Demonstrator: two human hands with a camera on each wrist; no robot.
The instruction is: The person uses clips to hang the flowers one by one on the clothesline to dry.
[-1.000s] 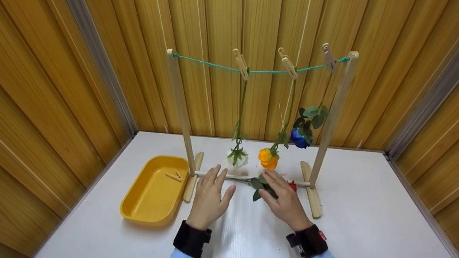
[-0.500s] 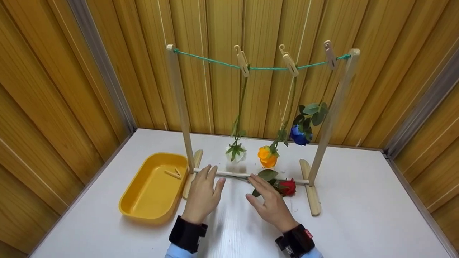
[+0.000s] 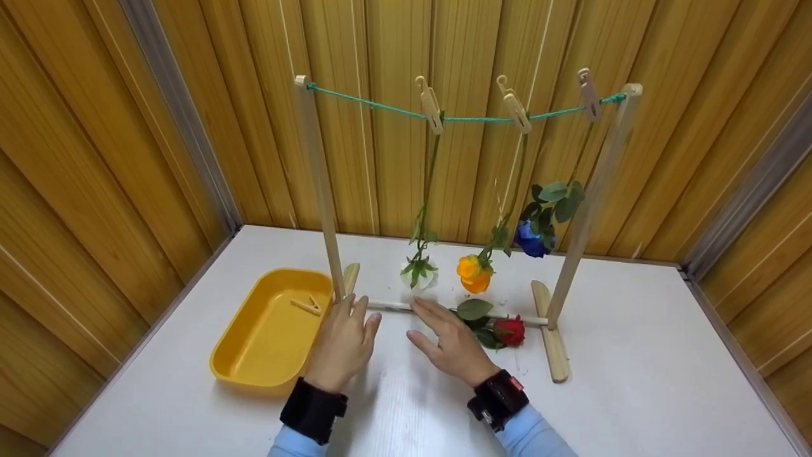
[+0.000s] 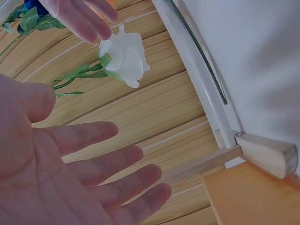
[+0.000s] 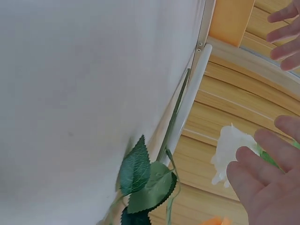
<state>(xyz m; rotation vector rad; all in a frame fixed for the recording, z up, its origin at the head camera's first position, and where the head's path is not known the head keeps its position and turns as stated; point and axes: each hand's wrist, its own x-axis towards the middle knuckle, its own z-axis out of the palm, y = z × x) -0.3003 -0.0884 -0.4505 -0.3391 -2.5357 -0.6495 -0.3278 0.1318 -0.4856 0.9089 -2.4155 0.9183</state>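
My left hand [image 3: 342, 346], fingers spread and holding nothing, hovers beside the right edge of the yellow bin [image 3: 219, 365]. The palm and straight fingers show plainly in the left wrist view. To its right, my right hand [image 3: 451, 343] is also bare, with its fingers extended towards the rack's bottom bar. A red rose [image 3: 509, 331] lies on the table along that bar, its leaves [image 5: 136, 171] just right of my right hand and its stem partly hidden. Upside down from the green line hang a white rose [image 3: 419, 273], an orange rose [image 3: 474, 274] and a blue rose [image 3: 534, 239].
Pale clothespins [image 3: 431, 109] fix the hanging stems to the green cord [image 3: 374, 105] between two wooden posts [image 3: 322, 190]. One loose clothespin [image 3: 307, 307] lies in the bin. The rack's right foot [image 3: 552, 349] rests on the white table [image 3: 647, 355]; wood-patterned walls stand behind.
Both hands have shifted left, still holding nothing. The red rose, earlier mostly behind the right hand, now shows fully at its bloom. The hanging roses appear slightly higher as the head view shifted.
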